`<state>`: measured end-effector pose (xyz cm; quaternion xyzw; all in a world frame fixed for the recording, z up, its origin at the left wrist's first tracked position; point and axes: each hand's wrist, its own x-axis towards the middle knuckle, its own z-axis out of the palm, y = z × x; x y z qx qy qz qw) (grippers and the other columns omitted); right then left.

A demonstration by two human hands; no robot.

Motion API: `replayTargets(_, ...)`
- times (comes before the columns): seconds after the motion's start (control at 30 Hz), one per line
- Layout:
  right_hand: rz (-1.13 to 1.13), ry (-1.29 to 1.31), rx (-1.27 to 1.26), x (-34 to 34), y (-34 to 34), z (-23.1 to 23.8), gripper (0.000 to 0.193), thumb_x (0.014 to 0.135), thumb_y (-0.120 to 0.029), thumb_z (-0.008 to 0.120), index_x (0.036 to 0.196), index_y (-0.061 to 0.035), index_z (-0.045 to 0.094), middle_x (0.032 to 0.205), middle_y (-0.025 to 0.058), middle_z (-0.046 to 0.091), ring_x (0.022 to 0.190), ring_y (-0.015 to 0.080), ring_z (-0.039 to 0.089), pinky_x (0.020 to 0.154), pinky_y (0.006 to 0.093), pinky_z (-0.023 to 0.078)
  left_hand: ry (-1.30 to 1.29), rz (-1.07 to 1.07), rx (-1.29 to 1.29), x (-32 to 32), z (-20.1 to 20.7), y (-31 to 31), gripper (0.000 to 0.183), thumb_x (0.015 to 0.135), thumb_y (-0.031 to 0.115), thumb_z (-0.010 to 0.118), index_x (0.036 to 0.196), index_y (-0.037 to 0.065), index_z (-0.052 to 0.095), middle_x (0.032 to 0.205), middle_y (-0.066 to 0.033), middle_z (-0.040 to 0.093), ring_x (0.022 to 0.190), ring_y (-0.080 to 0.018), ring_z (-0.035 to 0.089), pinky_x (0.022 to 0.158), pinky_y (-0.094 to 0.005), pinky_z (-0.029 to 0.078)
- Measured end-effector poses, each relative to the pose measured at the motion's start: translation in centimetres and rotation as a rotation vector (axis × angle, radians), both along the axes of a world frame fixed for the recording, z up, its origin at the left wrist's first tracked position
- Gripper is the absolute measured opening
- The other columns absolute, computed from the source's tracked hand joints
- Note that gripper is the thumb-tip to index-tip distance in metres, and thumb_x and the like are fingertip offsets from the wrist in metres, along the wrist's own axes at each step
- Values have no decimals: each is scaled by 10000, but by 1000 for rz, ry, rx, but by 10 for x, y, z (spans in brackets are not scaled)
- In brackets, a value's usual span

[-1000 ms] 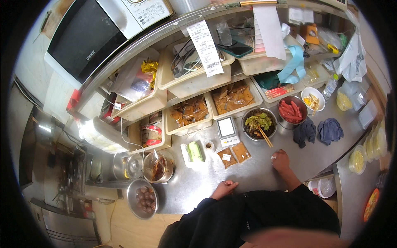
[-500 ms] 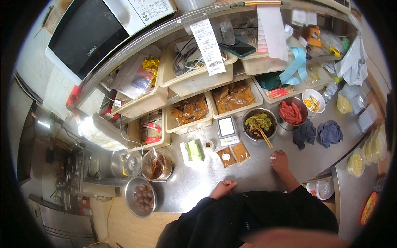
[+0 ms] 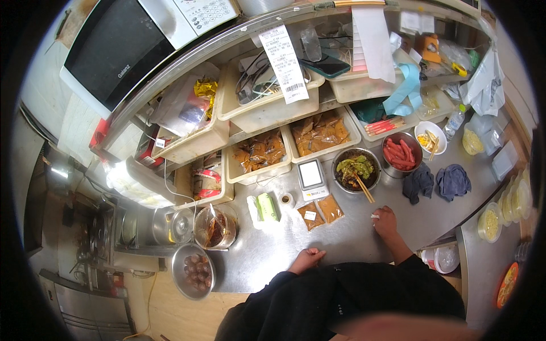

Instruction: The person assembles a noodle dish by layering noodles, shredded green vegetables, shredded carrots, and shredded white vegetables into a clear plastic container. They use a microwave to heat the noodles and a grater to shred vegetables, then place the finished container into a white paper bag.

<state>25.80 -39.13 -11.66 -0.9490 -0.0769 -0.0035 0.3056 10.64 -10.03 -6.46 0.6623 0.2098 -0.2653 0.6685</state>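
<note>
My left hand (image 3: 307,260) rests on the steel counter (image 3: 347,250) near its front edge, curled into a fist with nothing visible in it. Further right and farther forward lies my right hand (image 3: 385,221), closed, a small white scrap (image 3: 375,216) showing at its fingers; what the scrap is cannot be made out. Ahead of the hands are two flat clear packets of brown sauce (image 3: 331,209), side by side in front of a white kitchen scale (image 3: 312,177). Wooden chopsticks (image 3: 365,190) lean out of a metal bowl of dark food with green leaves (image 3: 347,181), just beyond my right hand.
Left are a green packet (image 3: 265,208), a tape roll (image 3: 286,199), a sauce tub (image 3: 228,228) and a bowl of brown balls (image 3: 188,282). Right are a pot of red sausages (image 3: 392,169) and dark cloths (image 3: 454,182). Shelf bins (image 3: 261,176) of packets line the back.
</note>
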Motion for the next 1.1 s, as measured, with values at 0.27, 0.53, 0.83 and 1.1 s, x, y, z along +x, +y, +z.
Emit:
replayTargets(0.27, 10, -57, 14, 0, 0, 1, 115, 680, -72, 703, 791, -64, 674, 835, 126, 580, 848, 321, 592, 736, 408, 495, 29, 0, 42, 1, 5, -1, 376, 906, 303, 661, 619, 135, 484, 526, 43, 462, 450, -70, 439, 452, -227, 344)
replayTargets(0.53, 5, -40, 6, 1, 0, -1, 111, 676, -85, 697, 784, -64, 684, 825, 127, 589, 825, 319, 596, 735, 404, 496, 28, -10, 31, 2, 10, -2, 373, 912, 315, 651, 628, 137, 487, 539, 46, 462, 459, -68, 422, 453, -229, 333)
replayTargets(0.83, 26, -91, 13, 3, -1, -3, 116, 649, -87, 695, 763, -68, 693, 797, 127, 590, 801, 320, 600, 746, 401, 491, 45, -34, -8, 3, 6, 1, 324, 929, 268, 629, 658, 137, 509, 581, 52, 473, 499, -67, 433, 478, -235, 349)
replayTargets(1.1, 10, -55, -9, 3, 0, 1, 125, 650, -93, 704, 771, -62, 698, 803, 122, 591, 814, 322, 603, 748, 407, 493, 50, -49, -6, 3, 1, 3, 317, 933, 253, 623, 659, 134, 517, 586, 57, 468, 512, -67, 438, 488, -232, 352)
